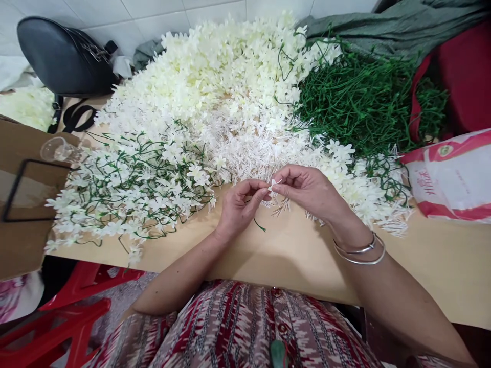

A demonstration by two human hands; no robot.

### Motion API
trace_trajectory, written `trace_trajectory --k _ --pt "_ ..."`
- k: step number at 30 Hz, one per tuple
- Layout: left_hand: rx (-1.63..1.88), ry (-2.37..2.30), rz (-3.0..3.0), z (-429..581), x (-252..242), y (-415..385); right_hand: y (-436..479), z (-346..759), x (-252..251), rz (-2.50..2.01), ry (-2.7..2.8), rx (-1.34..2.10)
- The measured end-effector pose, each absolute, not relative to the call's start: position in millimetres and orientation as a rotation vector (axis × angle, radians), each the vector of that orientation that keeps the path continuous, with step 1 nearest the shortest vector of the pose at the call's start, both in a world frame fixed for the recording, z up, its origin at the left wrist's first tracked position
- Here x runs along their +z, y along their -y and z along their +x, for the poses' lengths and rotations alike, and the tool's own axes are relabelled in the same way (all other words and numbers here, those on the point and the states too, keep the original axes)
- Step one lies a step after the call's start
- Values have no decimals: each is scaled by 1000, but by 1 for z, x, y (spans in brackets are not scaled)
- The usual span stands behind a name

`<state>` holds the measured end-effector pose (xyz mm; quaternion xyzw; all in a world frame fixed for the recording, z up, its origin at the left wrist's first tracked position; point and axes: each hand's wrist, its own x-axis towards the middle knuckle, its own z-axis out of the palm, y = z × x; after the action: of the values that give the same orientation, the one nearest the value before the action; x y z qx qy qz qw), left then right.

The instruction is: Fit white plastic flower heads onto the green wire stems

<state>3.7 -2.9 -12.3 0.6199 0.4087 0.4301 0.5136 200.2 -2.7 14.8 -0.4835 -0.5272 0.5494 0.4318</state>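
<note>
My left hand (238, 205) and my right hand (312, 190) meet over the table, thumb and forefinger pinched on each. Between their fingertips is a small white artificial flower (273, 185). A short green stem (260, 225) shows below my left fingers; its upper part is hidden, so whether it joins the flower I cannot tell. Just beyond my hands lies a heap of thin white branching pieces (240, 145). To the left spreads a pile of white flowers on green stems (153, 179). Loose white petals (226, 61) are heaped at the back.
Bare green stems (356, 97) make a mound at the back right. A red and white plastic bag (452, 176) and a dark red bag (466, 76) are on the right. At left are a cardboard box (28, 189), a clear cup (57, 150), a black bag (63, 59) and red stools (72, 322).
</note>
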Motion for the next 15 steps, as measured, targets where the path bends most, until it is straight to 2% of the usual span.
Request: trace_trajectory --k 9,15 --pt "995 -971 1759 -8 17 -2 2 207 25 -1208 1268 1265" --pt "481 -660 2284 -25 35 -11 0 220 17 -1282 1360 1028"
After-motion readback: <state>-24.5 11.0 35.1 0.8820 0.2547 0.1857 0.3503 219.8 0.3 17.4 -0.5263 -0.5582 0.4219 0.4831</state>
